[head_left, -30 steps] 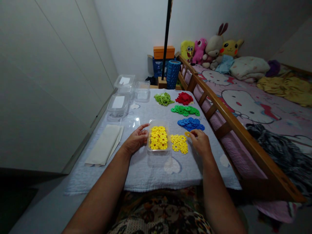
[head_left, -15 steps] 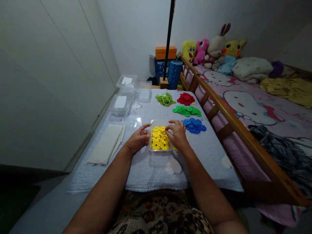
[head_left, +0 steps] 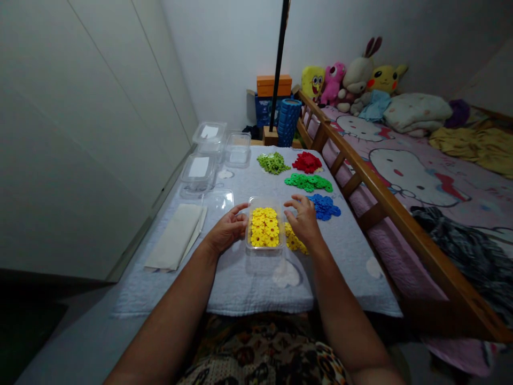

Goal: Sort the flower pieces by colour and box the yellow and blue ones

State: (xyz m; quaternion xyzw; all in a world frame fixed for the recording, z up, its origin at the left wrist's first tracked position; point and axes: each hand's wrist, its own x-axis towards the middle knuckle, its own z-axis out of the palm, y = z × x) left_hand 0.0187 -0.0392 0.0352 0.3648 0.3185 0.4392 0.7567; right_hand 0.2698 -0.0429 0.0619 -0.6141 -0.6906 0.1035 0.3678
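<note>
A clear plastic tub point(head_left: 264, 202) with several yellow flower-shaped discs point(head_left: 264, 228) in it stands on a pale blue quilted cloth point(head_left: 248, 283). My left hand point(head_left: 226, 230) rests against the tub's left side. My right hand point(head_left: 305, 220) hovers just right of the tub with its fingers spread and nothing in it, over a loose heap of yellow discs point(head_left: 293, 242) that it partly hides. A heap of blue discs point(head_left: 325, 206) lies just beyond that hand.
Farther back lie heaps of dark green discs point(head_left: 308, 182), light green discs point(head_left: 273, 162) and red discs point(head_left: 306, 161). Clear tubs point(head_left: 209, 133) and lids point(head_left: 218, 201) stand at the left, by folded white paper point(head_left: 175, 236). A wooden bed rail point(head_left: 377, 198) runs along the right.
My right hand took a yellow disc from the loose heap to the tub, then drew back to the right with nothing in it. My left hand stayed on the tub.
</note>
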